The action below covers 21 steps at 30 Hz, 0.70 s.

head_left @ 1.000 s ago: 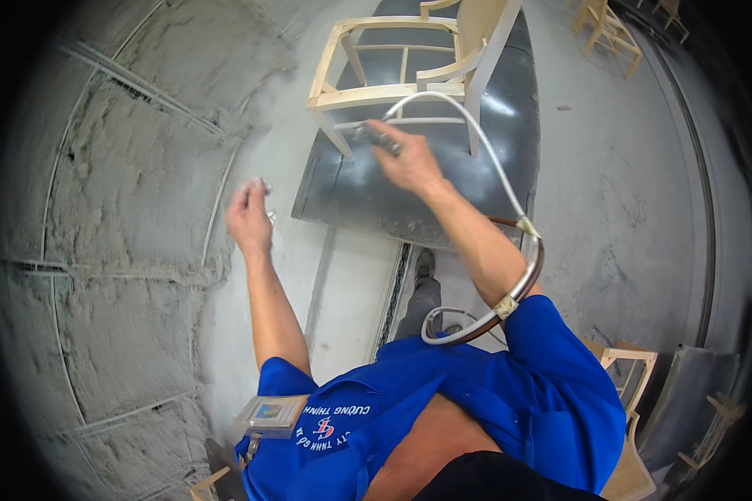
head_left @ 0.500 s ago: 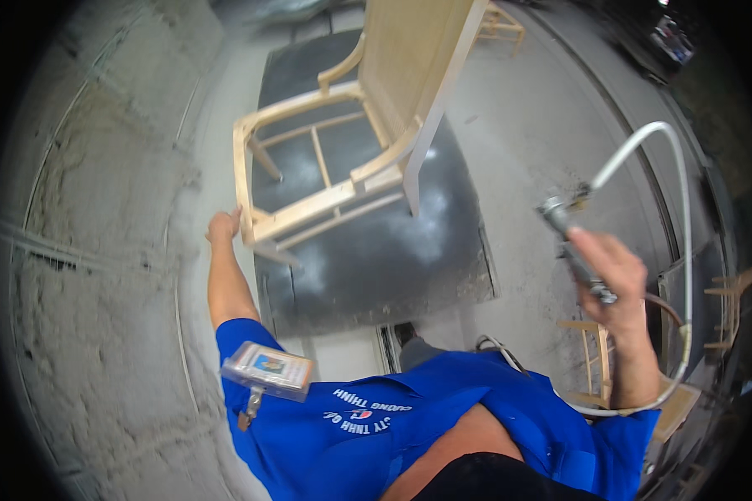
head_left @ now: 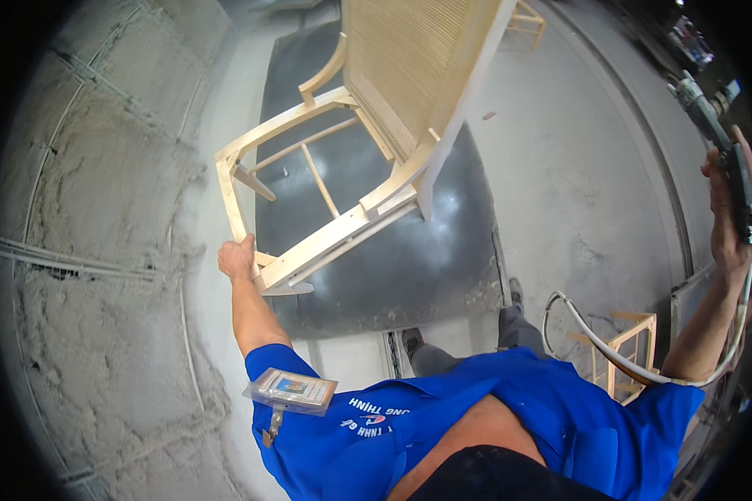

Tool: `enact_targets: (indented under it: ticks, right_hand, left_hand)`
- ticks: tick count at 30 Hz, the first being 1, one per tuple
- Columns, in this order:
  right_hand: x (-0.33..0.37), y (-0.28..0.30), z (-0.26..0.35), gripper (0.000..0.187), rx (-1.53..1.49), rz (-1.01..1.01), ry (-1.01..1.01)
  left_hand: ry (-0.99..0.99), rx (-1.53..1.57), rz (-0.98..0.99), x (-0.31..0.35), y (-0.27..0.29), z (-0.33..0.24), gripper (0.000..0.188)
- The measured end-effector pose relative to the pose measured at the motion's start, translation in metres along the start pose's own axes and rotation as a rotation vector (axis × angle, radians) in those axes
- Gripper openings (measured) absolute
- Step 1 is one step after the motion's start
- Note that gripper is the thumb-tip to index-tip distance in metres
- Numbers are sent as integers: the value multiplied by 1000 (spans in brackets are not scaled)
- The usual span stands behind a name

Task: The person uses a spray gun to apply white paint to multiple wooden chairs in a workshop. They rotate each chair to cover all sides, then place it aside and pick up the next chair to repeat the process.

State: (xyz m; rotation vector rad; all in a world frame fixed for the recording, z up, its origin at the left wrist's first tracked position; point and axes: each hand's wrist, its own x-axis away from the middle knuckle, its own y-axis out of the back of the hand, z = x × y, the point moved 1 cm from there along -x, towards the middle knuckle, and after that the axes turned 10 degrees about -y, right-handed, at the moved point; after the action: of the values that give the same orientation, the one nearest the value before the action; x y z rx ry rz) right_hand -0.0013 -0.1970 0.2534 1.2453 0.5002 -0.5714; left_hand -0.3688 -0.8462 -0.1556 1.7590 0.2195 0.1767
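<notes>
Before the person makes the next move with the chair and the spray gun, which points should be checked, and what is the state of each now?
1. Left hand grips the unfinished wooden chair at a front corner of the seat frame: ok.
2. Chair tilted over the dark floor mat: ok.
3. Right hand holds the spray gun, raised away from the chair: ok.
4. Hose clear of the feet: cannot tell.
5. Trigger pressed: cannot tell.

left hand (head_left: 237,257) extended in grip, right hand (head_left: 727,219) raised, clenched
</notes>
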Motion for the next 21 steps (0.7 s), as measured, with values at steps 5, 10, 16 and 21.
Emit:
enact_targets:
  ticks: [5, 10, 16, 21]
  right_hand:
    - [-75, -78, -102, 48, -182, 175, 204]
    - [-191, -144, -200, 43, -491, -4, 203]
    - [-497, -169, -303, 34, -1612, 319, -171]
    - [-583, -153, -246, 25, -1668, 242, -4]
  left_hand:
    - [253, -64, -113, 78, 20, -19, 67]
    - [693, -81, -172, 225, 41, -115, 69]
    - [793, 235, 85, 282, -23, -369, 67]
    - [908, 877, 64, 255, -90, -540, 71]
